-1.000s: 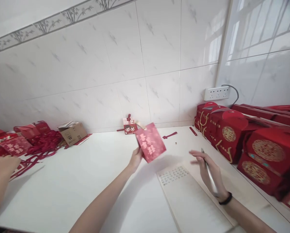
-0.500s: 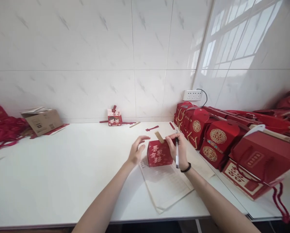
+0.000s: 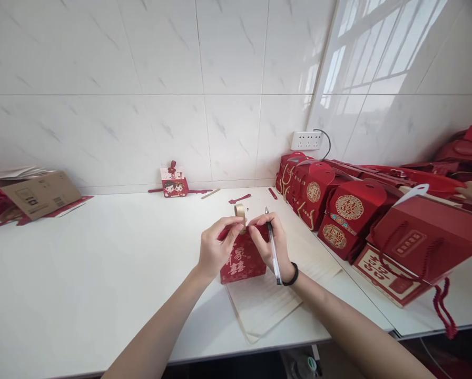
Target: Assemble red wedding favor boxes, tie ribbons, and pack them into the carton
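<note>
Red gift box (image 3: 247, 266), gold loop (image 3: 240, 211) atop, at the notebook's (image 3: 265, 313) far end; my left hand (image 3: 213, 251) pinched at its top edge; my right hand (image 3: 281, 243) half-curled, gripping a ballpoint pen (image 3: 274, 253).

Head-worn view, looking forward and down across the tabletop (image 3: 113, 284)
The single camera is looking from the person's head, just above the near edge, and is facing the tiled wall (image 3: 89, 58) on the far side. It is keeping the left hand (image 3: 214, 251) and right hand (image 3: 276, 243) close, near the middle, while it is reaching wide: to the cardboard box (image 3: 44, 195) on the left and the row of red boxes (image 3: 348, 210) on the right.
</note>
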Tool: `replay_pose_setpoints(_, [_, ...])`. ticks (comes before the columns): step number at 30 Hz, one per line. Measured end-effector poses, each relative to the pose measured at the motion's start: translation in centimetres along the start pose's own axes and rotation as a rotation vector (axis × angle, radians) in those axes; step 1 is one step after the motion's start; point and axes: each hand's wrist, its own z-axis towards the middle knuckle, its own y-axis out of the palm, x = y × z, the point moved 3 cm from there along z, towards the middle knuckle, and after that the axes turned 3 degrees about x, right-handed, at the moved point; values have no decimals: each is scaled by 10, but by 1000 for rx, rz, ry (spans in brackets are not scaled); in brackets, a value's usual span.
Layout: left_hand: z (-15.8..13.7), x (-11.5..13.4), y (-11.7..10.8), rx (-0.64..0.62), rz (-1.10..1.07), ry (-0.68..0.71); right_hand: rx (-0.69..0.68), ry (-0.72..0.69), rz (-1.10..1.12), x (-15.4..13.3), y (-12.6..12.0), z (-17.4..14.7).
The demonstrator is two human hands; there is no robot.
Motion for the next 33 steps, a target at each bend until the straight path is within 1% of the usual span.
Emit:
replay_pose_setpoints(4, [3,3,1,-56,6,-34,13,13,24,4,2,-1])
replay_pose_setpoints(9, [3,0,0,-82,-46,-31,4,8,-9,5,3,-1])
replay_pose_setpoints(13, [4,-3,-1,-106,-91,-57,6,22,7,6,2,1])
replay_pose_setpoints(19, [5,-4,-1,-136,-102,-84,-1,38,27,7,3,4])
replay_pose_setpoints(22, [5,-4,-1,-137,-99,-94,-7,44,7,7,3,4])
replay_pose_setpoints(27, [5,-2,-1,-112,-112,-108,-1,16,-18,7,3,4])
replay_pose_setpoints(33, [5,-2,-1,-98,-80,-67,-5,-3,-44,12,2,0])
